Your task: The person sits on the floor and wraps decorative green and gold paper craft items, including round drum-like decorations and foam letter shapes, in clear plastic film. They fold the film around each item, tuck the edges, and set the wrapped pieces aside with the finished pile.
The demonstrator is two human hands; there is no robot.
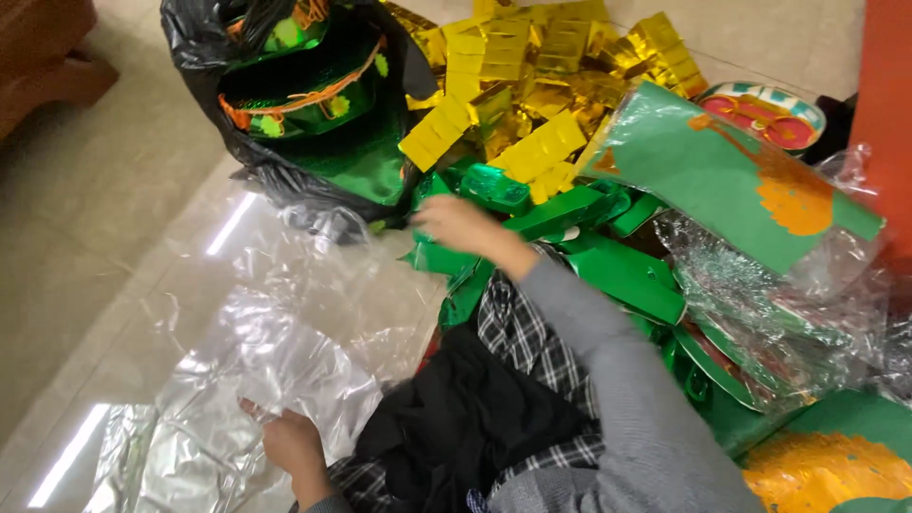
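Big pile of shiny green foil pieces and gold foil pieces covers the far right of the tiled floor, with a black bag stuffed with green decorations at the far edge and crinkled clear plastic sheeting spread across the near left. The right hand is blurry over the green pieces, so can't tell if it's gripping anything. The left hand is pinched closed on the near edge of the clear plastic.
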